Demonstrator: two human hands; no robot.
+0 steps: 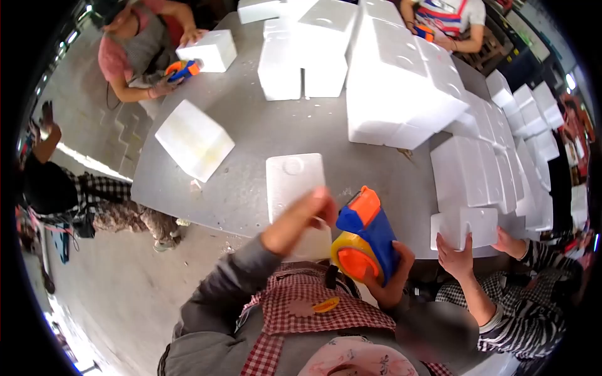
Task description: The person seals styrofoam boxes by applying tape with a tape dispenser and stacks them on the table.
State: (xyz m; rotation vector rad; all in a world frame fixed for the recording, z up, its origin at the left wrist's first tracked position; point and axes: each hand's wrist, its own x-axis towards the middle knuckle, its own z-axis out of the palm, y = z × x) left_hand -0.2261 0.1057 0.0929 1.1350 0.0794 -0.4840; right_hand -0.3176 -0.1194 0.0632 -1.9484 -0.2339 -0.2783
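Note:
My right hand (392, 272) is wrapped round a blue and orange tape dispenser (373, 229) with a yellow roll. Just left of the dispenser, my left hand (307, 216) is raised over a white foam box (294, 178) at the table's near edge. Its fingers are blurred and partly hidden, so their closure and any contents are unclear. The box's near part lies partly behind my left hand and forearm.
More foam boxes stand on the grey table (244, 125), stacked at the back and right. One lone box (195, 139) lies at left. Co-workers stand at far left, back left, back right and near right, where one holds a box (464, 228).

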